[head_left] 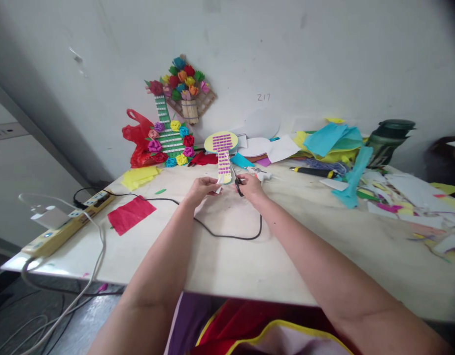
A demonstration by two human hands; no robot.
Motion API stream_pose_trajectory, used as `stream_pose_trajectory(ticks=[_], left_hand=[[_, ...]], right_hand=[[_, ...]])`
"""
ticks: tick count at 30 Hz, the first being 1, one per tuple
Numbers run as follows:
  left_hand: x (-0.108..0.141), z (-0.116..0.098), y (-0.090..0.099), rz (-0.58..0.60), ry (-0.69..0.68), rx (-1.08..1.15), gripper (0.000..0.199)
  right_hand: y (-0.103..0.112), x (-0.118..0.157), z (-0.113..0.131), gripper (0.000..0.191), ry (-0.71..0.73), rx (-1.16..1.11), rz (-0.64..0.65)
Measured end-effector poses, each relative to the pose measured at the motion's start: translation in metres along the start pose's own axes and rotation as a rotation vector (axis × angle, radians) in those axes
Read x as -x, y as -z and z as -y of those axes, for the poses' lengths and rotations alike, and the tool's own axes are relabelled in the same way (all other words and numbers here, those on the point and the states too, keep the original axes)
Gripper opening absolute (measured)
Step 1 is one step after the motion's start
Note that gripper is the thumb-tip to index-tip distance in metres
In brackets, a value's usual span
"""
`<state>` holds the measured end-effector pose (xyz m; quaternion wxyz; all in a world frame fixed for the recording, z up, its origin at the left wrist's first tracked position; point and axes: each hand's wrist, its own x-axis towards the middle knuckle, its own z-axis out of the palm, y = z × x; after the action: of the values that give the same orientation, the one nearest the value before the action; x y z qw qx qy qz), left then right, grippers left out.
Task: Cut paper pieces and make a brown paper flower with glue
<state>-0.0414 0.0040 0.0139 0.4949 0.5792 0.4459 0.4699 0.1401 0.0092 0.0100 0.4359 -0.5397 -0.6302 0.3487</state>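
Pinching a small white paper piece (219,189) between thumb and fingers, the left hand (202,190) is poised over the middle of the pale table (227,276), while the right hand (251,187), just beside it, is closed around the black handles of a pair of scissors (239,187). The scissors' blades point away from the person, toward the guitar-shaped paper craft (224,159); whether they are cutting is too small to tell. That craft is just beyond both hands, its yellow oval end farther off and its neck, banded in purple, running toward the fingers. Behind and left of it stands a green stringed craft (171,142) ringed with paper roses, next to a red plastic bag (136,148), and above hangs a bunch of paper flowers (183,79) against the wall. Nearer the left forearm are a red sheet (131,215) and yellow sheets (141,177), with a power strip (48,240) along the table's left side. A black cord (236,238) loops below the hands. Over to the right are blue paper (332,140), a dark bottle (388,143) and scattered paper scraps (408,195).
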Motion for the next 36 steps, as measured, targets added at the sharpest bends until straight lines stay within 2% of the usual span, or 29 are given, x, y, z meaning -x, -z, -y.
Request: stream_pose_trajectory(ticks=[4,9,12,14,16,18,22,28,30,33,35,36], left_hand=[[0.002,-0.002,-0.01,0.111,0.002,-0.026,0.033],[0.004,-0.005,-0.016,0.168,0.022,-0.045,0.033],[0.001,-0.007,-0.006,0.053,-0.002,-0.044,0.035],[-0.002,-0.007,0.007,-0.133,-0.052,-0.077,0.035],[-0.005,-0.004,0.022,-0.373,-0.071,-0.244,0.03],[-0.007,-0.001,0.035,-0.487,-0.044,-0.505,0.025],[-0.005,0.0,0.044,-0.539,0.034,-0.92,0.024],[-0.002,-0.001,0.035,-0.482,0.063,-1.093,0.024],[-0.003,0.001,0.035,-0.496,0.056,-1.11,0.028],[-0.004,0.006,0.039,-0.545,-0.071,-1.115,0.029],[-0.005,0.008,0.043,-0.559,-0.186,-1.125,0.024],[-0.006,0.009,0.046,-0.565,-0.197,-1.128,0.022]], right_hand=[[-0.005,0.005,0.006,0.036,-0.125,-0.32,-0.014],[-0.009,0.004,0.005,0.035,-0.081,-0.416,-0.054],[-0.009,0.002,0.005,0.036,-0.054,-0.498,-0.11],[-0.008,0.001,0.006,0.034,-0.06,-0.553,-0.145],[-0.007,0.001,0.007,0.033,-0.071,-0.578,-0.161],[-0.006,0.001,0.007,0.032,-0.084,-0.576,-0.168],[-0.005,0.001,0.006,0.032,-0.091,-0.577,-0.167],[-0.003,0.002,0.008,0.029,-0.1,-0.564,-0.172],[-0.003,0.002,0.008,0.028,-0.102,-0.559,-0.177],[-0.003,0.002,0.008,0.027,-0.107,-0.571,-0.176],[-0.003,0.001,0.007,0.026,-0.115,-0.577,-0.18],[-0.003,0.001,0.007,0.026,-0.118,-0.578,-0.183]])
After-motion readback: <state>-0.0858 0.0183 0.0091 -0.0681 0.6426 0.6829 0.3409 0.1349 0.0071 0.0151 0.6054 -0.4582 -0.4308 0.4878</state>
